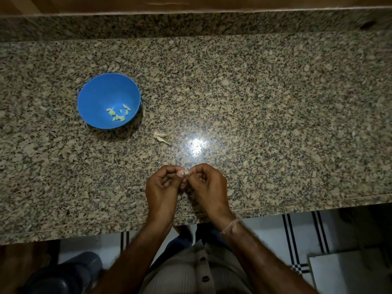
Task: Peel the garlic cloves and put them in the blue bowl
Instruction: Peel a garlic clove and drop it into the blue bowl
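Near counter [275, 102] edge: left hand [163, 185], right hand [209, 185] fingers [169, 169] pinch one clove [186, 172]; one bowl [84, 92].

Left hand [163, 186] and right hand [209, 185] close together, nearly touching. Fingers of both curled inward, thumbs forward. Thumb tips almost meet, both pinching garlic clove [186, 172] between them. Left thumbnail faces up. Forearms bare, converging from lower frame edge toward hands.

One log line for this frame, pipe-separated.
phase: peeling | left hand, right hand: pinch garlic clove | blue bowl: peeled cloves inside | skins on counter
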